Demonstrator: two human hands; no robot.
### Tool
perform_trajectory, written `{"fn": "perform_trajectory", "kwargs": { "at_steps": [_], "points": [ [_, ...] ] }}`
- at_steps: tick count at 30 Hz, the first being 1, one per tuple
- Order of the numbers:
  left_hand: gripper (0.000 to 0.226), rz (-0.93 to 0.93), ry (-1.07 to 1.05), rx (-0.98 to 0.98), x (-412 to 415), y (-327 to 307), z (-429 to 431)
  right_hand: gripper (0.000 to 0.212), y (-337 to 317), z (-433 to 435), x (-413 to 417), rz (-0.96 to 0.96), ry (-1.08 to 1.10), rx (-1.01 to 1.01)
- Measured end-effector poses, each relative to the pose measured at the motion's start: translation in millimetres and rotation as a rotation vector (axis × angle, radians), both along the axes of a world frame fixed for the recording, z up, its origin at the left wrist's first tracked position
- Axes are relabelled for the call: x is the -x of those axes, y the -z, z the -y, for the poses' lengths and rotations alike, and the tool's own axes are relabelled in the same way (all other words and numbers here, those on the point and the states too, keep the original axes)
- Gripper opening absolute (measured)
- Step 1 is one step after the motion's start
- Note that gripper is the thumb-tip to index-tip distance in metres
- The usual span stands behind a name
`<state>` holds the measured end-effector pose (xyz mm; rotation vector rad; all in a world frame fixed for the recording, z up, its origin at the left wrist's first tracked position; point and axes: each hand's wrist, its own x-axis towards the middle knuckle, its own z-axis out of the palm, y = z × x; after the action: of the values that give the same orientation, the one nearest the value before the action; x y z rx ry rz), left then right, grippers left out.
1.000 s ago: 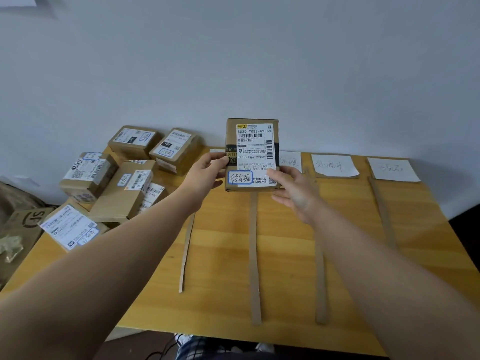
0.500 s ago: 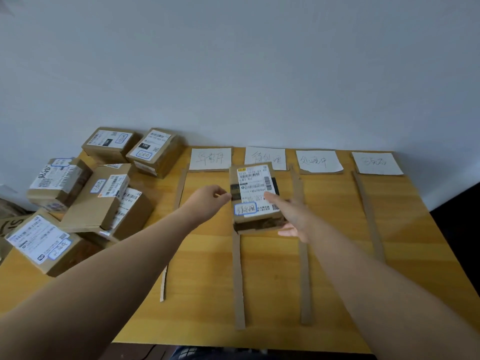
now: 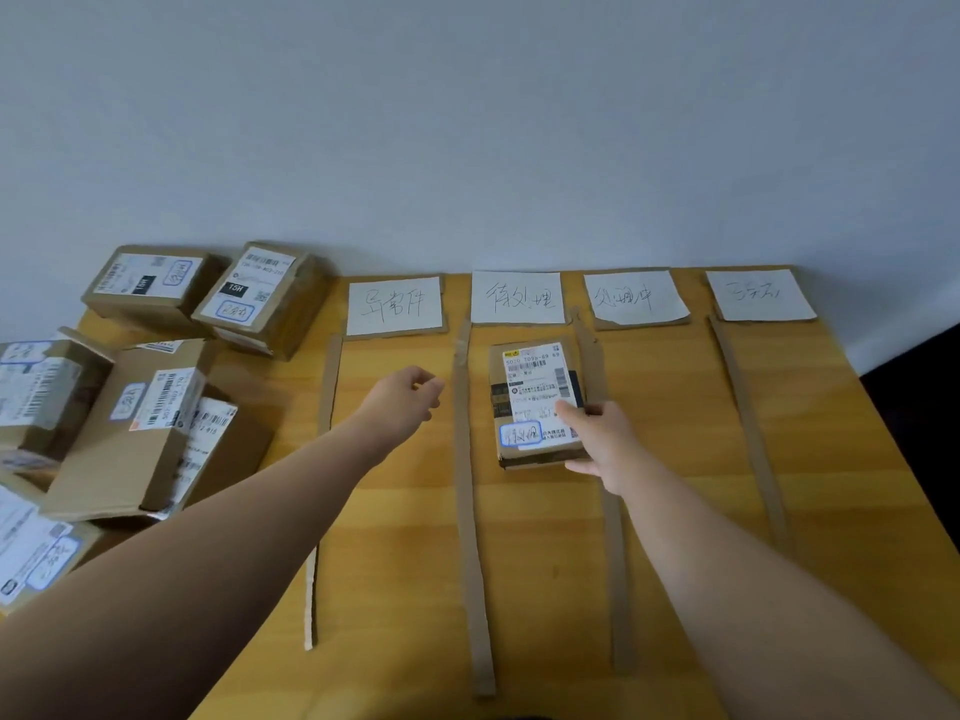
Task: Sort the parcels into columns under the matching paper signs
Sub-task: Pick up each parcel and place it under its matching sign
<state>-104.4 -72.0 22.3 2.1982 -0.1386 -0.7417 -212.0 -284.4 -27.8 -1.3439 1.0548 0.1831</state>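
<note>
A small brown parcel (image 3: pixel 535 392) with a white shipping label and a blue-ringed sticker lies flat on the wooden table (image 3: pixel 395 511), in the second column just below the second paper sign (image 3: pixel 517 297). My right hand (image 3: pixel 597 439) grips its near right corner, thumb on top of the label. My left hand (image 3: pixel 408 394) hovers over the first column with loosely curled fingers and holds nothing. The first sign (image 3: pixel 395 304), third sign (image 3: pixel 635 297) and fourth sign (image 3: pixel 759 294) lie along the table's far edge.
A heap of several labelled parcels (image 3: pixel 130 423) fills the table's left side, two more (image 3: pixel 260 298) against the wall. Cardboard strips (image 3: pixel 470 511) split the table into columns. The white wall stands behind; the table's right edge drops off to a dark floor.
The parcel came down from in front of my face onto the table under the second sign. My left hand let go of it and drew back to the left; my right hand stays on it.
</note>
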Motion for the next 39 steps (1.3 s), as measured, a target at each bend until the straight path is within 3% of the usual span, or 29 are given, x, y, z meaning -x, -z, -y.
{"fn": "perform_trajectory", "kwargs": {
  "at_steps": [14, 28, 39],
  "points": [
    [0.049, -0.021, -0.014, 0.074, -42, 1, 24, 0.020, 0, 8, -52, -0.047, 0.012, 0.335],
    [0.050, -0.020, 0.007, 0.052, -46, 5, 16, 0.027, -7, 14, -70, -0.135, -0.129, 0.523],
    [0.031, 0.029, -0.015, 0.067, -23, -16, -3, 0.039, -50, 9, -46, -0.071, -0.208, 0.668]
  ]
}}
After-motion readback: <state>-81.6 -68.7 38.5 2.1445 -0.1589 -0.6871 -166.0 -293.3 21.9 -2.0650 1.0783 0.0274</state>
